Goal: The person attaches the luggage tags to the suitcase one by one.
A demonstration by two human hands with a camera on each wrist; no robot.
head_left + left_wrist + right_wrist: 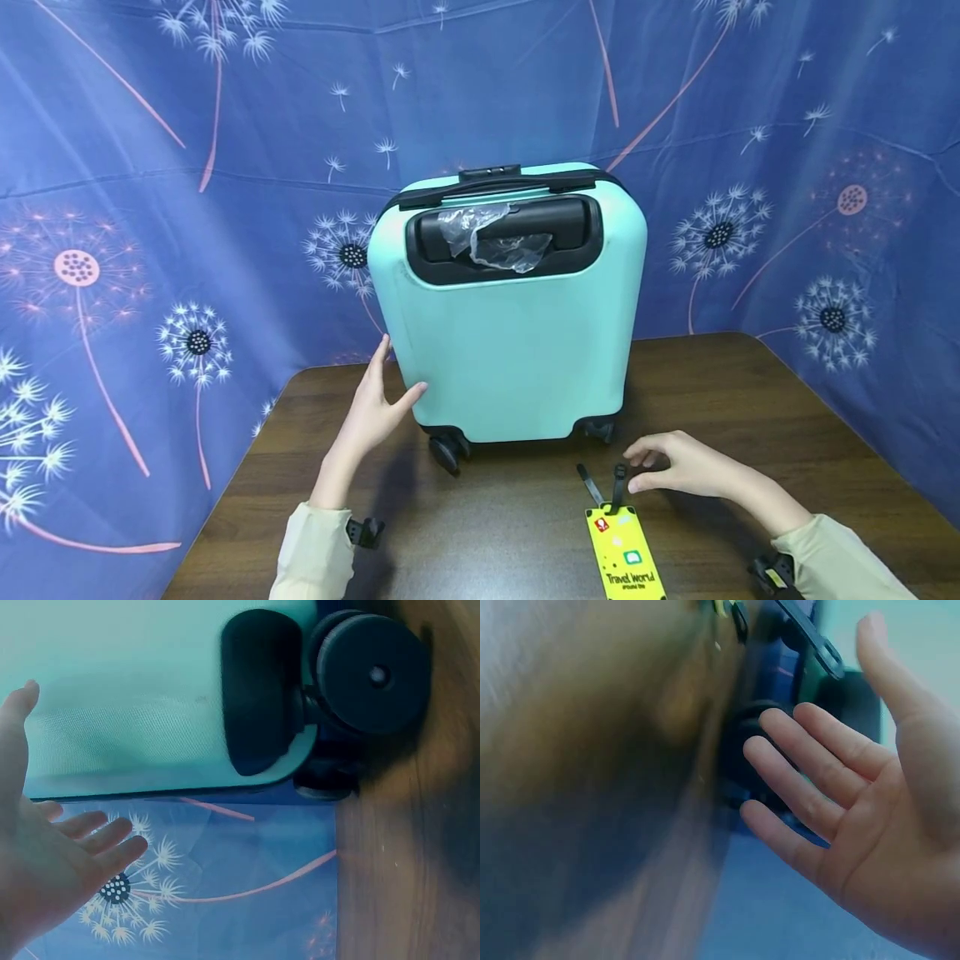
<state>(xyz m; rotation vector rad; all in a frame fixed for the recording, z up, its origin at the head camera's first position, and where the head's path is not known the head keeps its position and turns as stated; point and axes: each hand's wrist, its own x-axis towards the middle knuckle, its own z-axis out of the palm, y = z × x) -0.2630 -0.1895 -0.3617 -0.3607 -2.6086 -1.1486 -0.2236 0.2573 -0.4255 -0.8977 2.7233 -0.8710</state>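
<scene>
A mint-green suitcase (517, 350) stands upright on the wooden table, its black handle (540, 225) partly wrapped in clear plastic. By its lower left side, my left hand (377, 408) is spread, thumb apart from the fingers. In the left wrist view that hand (56, 859) holds nothing, and a black wheel (375, 675) shows close up. My right hand (686, 465) hovers over the table beside the black strap (618, 487) of a yellow luggage tag (624, 546). The right wrist view shows this hand (877, 817) with fingers extended and nothing in it.
The brown wooden table (480, 533) has rounded back corners. Behind it hangs a blue curtain (480, 92) with dandelion prints. A dark combination lock (490, 172) sits on top of the suitcase. Each wrist wears a black band.
</scene>
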